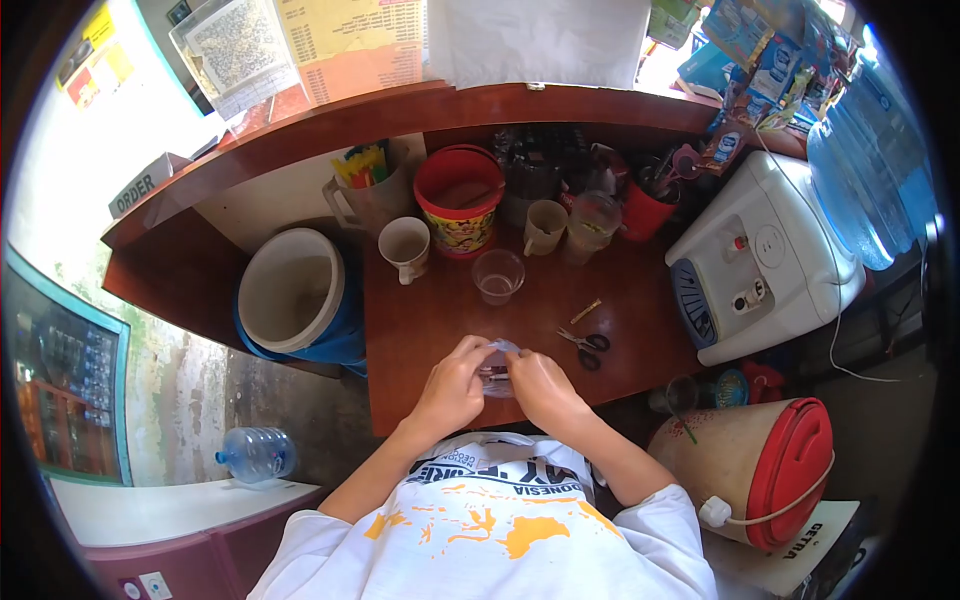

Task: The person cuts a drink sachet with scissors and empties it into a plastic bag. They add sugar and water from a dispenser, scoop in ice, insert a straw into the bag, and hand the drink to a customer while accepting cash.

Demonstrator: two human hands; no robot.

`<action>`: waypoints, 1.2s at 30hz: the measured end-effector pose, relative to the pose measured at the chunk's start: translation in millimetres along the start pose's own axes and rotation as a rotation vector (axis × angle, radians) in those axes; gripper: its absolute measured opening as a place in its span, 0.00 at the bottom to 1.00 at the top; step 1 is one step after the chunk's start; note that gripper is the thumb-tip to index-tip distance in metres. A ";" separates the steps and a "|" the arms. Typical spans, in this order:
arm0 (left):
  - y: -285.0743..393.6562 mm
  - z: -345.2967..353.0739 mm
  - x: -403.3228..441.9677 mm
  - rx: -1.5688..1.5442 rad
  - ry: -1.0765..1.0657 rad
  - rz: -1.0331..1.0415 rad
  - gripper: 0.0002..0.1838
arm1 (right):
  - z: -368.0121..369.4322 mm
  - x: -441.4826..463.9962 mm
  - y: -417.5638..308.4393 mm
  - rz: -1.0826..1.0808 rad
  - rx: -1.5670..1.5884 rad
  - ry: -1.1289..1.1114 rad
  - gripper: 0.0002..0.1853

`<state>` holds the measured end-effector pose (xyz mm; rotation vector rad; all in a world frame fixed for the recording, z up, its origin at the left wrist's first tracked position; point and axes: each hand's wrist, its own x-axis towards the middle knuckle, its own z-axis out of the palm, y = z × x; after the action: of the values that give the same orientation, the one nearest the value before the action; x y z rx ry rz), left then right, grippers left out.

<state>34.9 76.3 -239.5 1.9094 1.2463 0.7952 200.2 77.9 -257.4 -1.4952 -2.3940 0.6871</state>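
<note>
Head view: we locate the clear plastic bag at the centre of the frame, directly between the left hand and the right hand, over the near edge of the tabletop. Both hands are in contact with it, so neither is the nearer; we find each hand closed narrow, fingertips gripping the upper part of the film from its own side. The long axis of the bag appears to run up and down the frame, with its upper edge at the fingertips and its body extending down towards the shirt. We cannot tell what is inside, nor whether the mouth is open. Above the bag, in line with that axis and apart from both hands, we note the clear cup, standing upright. To the upper right of the right hand lie the scissors, blades directed to the upper left; of the two hands, the right is nearer them.
</note>
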 end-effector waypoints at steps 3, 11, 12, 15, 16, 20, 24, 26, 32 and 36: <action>-3.6 7.4 6.6 -0.034 0.012 0.059 0.23 | -11.1 4.2 -1.0 0.026 -0.056 -0.018 0.16; -1.0 -2.8 21.2 -0.240 -0.028 0.011 0.24 | -49.5 2.1 -1.9 -0.029 0.297 0.165 0.13; -1.1 -3.6 22.1 -0.266 -0.041 -0.003 0.24 | -50.6 1.2 -1.5 -0.035 0.295 0.185 0.12; 0.8 -4.9 24.6 -0.269 -0.039 0.008 0.24 | -53.8 -2.0 -3.6 -0.054 0.212 0.237 0.09; 0.7 -4.6 25.0 -0.272 -0.041 0.005 0.24 | -57.0 -2.9 -7.7 -0.062 0.131 0.250 0.09; 1.6 -2.6 26.0 -0.282 -0.048 -0.008 0.23 | -52.9 1.8 -8.1 -0.269 -0.151 0.419 0.09; 11.0 -7.1 27.1 -0.442 -0.107 -0.148 0.22 | -50.1 6.6 -7.9 -0.312 -0.175 0.298 0.11; 8.9 -8.2 28.1 -0.483 -0.131 -0.176 0.22 | -50.2 6.4 -11.7 -0.208 -0.121 0.147 0.13; -3.5 -8.3 32.4 -0.589 -0.134 -0.249 0.21 | -47.0 9.7 -13.7 -0.103 -0.030 0.052 0.15; -3.0 -14.5 32.2 -0.642 -0.124 -0.259 0.21 | -50.2 12.5 -12.0 -0.090 0.240 0.108 0.13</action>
<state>33.0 110.5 -230.2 1.2333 0.9789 0.8020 207.0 97.9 -208.7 -1.2857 -2.1955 0.8177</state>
